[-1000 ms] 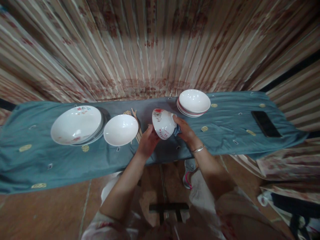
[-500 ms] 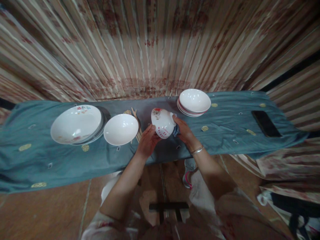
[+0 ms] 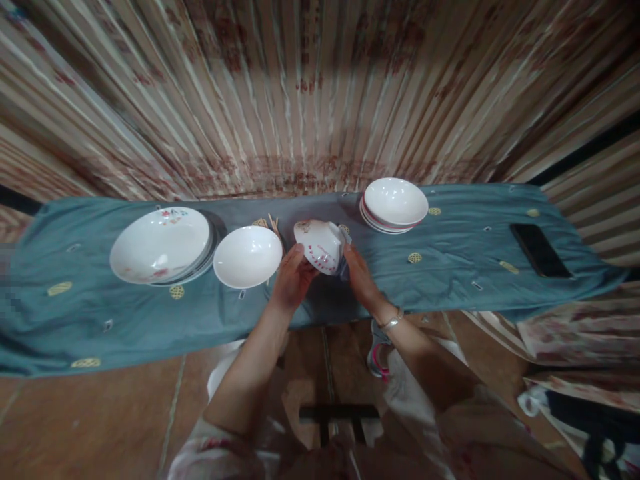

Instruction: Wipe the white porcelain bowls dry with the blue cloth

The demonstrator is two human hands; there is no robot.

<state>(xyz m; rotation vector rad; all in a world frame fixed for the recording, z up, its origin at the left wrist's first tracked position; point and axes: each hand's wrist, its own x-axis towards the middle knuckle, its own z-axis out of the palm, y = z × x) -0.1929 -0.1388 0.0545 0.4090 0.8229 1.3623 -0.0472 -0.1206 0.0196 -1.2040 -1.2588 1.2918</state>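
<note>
A white bowl with red and brown printing (image 3: 320, 248) is tipped on its side above the table, its foot facing right. My left hand (image 3: 293, 281) grips it by the rim side, thumb on the outer wall. My right hand (image 3: 363, 283), with a bracelet at the wrist, is by the foot and presses a bluish cloth (image 3: 344, 269) to the bowl; most of the cloth is hidden. Just left of my left hand sits a plain white bowl (image 3: 248, 257). Behind that bowl lie several wooden chopsticks (image 3: 273, 225), partly covered.
A stack of large floral-edged plates (image 3: 163, 243) stands on the left. Several stacked white bowls (image 3: 396, 202) stand at the back right. A black phone (image 3: 540, 250) lies near the right end of the teal tablecloth (image 3: 450, 267). Pleated curtains (image 3: 310, 120) hang behind the table.
The held bowl has been turned between my hands, so its printing sits lower and its foot points more to the upper right. The view has shifted slightly.
</note>
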